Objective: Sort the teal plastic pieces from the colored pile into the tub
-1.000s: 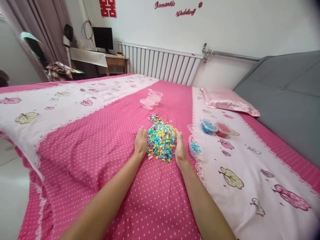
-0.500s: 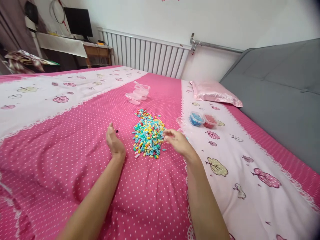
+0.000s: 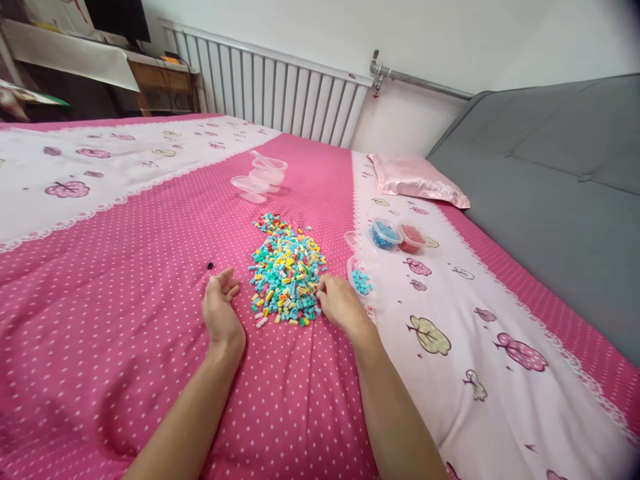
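Observation:
A heap of small multicoloured plastic pieces point(image 3: 287, 273), mostly turquoise, yellow and green, lies on the pink dotted bedspread point(image 3: 290, 387). At its right edge is my right hand point(image 3: 343, 307), fingers closed and pointing into the pieces; anything pinched there is too small to make out. My left hand point(image 3: 223, 317) rests left of the heap, apart from it, palm turned inward and fingers loosely spread with nothing in them. Just right of my right hand, a clear tub point(image 3: 352, 269) holds some light-blue pieces point(image 3: 361, 283).
Farther right stand a tub of blue pieces point(image 3: 385, 235) and a tub of red pieces point(image 3: 413, 238). Clear plastic containers point(image 3: 260, 180) sit behind the heap. A small black object point(image 3: 210, 265) lies beyond my left hand. A pink pillow point(image 3: 417, 180) is at the back right.
My right hand has closed its fingers and come down against the heap's right edge. My left hand's fingers have tipped toward the heap. The whole scene has shifted left in view.

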Tool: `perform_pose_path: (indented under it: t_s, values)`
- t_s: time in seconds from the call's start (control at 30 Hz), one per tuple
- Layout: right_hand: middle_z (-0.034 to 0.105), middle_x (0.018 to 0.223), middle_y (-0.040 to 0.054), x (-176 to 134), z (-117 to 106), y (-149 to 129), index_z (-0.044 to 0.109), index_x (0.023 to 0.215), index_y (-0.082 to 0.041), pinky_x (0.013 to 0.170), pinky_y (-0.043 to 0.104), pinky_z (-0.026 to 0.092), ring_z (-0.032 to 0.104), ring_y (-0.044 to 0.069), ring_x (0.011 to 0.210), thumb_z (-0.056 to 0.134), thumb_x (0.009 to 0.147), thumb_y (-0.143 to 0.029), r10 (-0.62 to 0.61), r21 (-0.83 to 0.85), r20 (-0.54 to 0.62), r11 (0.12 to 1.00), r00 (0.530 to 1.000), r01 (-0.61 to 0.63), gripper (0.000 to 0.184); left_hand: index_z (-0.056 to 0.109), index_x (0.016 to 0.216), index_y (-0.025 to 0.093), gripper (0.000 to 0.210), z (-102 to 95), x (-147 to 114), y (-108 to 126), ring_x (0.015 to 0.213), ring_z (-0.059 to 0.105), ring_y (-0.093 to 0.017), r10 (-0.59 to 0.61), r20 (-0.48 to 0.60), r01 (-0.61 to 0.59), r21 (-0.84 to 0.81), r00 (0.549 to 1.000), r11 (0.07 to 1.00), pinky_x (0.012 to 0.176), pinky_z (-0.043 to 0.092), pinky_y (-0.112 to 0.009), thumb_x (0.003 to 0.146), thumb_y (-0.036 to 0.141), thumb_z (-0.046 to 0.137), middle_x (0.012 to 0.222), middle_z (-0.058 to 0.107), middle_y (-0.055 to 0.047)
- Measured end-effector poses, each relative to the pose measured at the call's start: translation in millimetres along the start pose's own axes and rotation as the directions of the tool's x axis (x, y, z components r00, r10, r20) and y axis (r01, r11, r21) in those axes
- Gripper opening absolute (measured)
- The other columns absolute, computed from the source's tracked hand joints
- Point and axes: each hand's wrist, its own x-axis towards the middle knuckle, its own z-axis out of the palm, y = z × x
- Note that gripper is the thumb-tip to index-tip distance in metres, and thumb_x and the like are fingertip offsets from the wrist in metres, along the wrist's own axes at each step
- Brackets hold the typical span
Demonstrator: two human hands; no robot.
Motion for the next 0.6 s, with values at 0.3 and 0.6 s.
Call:
perform_pose_path:
  t_s: [0.3, 0.6]
  values:
    - [0.063, 0.09, 0.0094, 35.7, 34.3, 16.0, 0.056, 0.092, -0.014, 0.078, 0.03, 0.04, 0.056, 0.02, 0.087, 0.037, 0.08, -0.004, 0.023, 0.182, -0.287, 0.983, 0.958, 0.031, 0.025, 0.058, 0.076, 0.017, 0.03, 1.4, -3.3, 10.7, 0.071, 0.054, -0.013, -0.145, 0.021, 0.146, -0.065, 0.989, 0.987, 0.076, 0.04, -0.029, 0.076, 0.045, 0.048, 0.08, 0.06, -0.002]
    - [0.067, 0.087, 0.0073, 36.7, 29.2, 21.8, 0.062, 0.084, -0.017, 0.081, 0.032, 0.042, 0.059, 0.019, 0.084, 0.046, 0.076, -0.009, 0.113, 0.233, -0.259, 0.971, 0.959, -0.052, 0.019, 0.059, 0.075, 0.016, 0.03, -0.2, -3.1, 11.1, 0.071, 0.055, -0.013, -0.178, 0.024, 0.179, -0.085, 0.984, 0.98, 0.075, 0.041, -0.03, 0.08, 0.042, 0.044, 0.08, 0.06, -0.003]
